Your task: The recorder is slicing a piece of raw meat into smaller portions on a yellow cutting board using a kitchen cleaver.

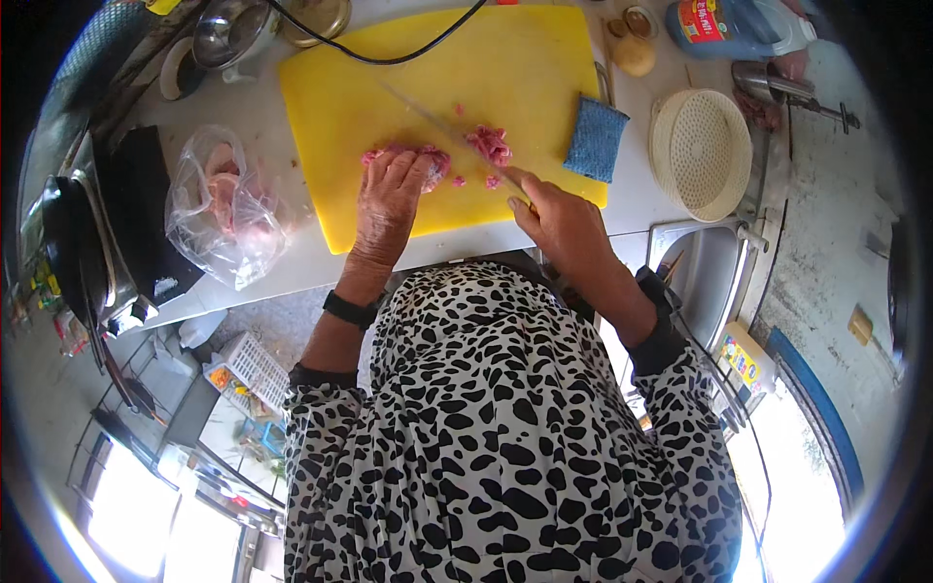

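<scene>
- L hand (391, 199), center of frame, L of mid: fingers bent & close together over raw meat lump (439, 167), holding it down on the board; can't tell how tight, thumb mostly hidden.
- R hand (562, 219), just R of center: closed round the handle end of the kitchen knife (445, 126), no gap seen.
- Knife blade runs diag. to upper L, btwn meat lump & chopped meat pile (491, 145).
- Meat lump: upper ctr of frame, on lower part of yellow cutting board (525, 58); chopped pile just R of it, w/ small bits nearby.
- Blue cloth pad (596, 138): R edge of board, upper R of ctr.
- Cream perforated basket (685, 146): upper R, beside board, near sink (702, 262).
- Clear plastic bag (219, 209) w/ pinkish contents: L side, apart from board.
- Potato-like round item (633, 56): top R, near board corner.
- Black cable (389, 60): loops over board's top edge.
</scene>
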A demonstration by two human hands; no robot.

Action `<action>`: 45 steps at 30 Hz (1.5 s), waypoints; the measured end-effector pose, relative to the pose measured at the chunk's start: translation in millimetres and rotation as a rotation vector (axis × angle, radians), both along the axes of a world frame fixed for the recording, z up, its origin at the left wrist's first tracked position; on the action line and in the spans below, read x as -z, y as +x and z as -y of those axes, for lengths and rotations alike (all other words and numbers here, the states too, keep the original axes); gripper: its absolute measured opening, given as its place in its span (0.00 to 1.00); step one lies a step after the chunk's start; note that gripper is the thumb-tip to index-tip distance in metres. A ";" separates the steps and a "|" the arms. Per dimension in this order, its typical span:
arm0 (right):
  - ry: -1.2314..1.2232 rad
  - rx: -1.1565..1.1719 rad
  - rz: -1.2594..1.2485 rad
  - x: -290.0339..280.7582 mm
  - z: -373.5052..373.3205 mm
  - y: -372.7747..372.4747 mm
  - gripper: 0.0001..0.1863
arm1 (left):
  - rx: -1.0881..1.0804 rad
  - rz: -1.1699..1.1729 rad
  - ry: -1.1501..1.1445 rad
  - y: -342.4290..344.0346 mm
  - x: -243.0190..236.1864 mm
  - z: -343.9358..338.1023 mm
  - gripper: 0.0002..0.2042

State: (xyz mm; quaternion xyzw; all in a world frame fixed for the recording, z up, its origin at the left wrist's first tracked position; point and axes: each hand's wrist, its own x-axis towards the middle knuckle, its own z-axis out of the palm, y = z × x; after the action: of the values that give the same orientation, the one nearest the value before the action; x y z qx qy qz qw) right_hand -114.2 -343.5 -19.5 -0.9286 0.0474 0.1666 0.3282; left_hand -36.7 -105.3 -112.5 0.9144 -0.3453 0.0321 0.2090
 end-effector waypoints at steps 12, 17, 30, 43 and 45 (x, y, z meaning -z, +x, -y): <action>-0.097 -0.137 -0.108 18.7 -21.9 -6.9 0.23 | -0.010 -0.049 -0.057 1.0 -9.1 3.2 0.15; -0.054 -0.072 0.129 54.3 -55.9 28.6 0.20 | 0.015 -0.076 -0.066 -0.9 -4.2 3.8 0.14; 0.043 0.084 -0.001 5.6 -10.3 16.1 0.20 | 0.036 -0.081 -0.024 -8.7 -12.0 -14.9 0.14; 0.011 -0.048 -0.084 9.6 -35.1 -23.8 0.24 | 0.018 -0.078 -0.024 -0.5 -17.7 -13.2 0.13; -0.079 -0.045 -0.202 16.2 -49.2 -8.4 0.24 | -0.001 -0.120 -0.056 -1.6 -16.1 -10.8 0.14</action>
State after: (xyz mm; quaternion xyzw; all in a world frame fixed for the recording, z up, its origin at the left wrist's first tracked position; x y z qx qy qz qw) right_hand -122.5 -294.4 -35.7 -0.9202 0.0659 0.2645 0.2810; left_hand -38.3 -94.6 -96.4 0.9087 -0.3306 -0.0129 0.2545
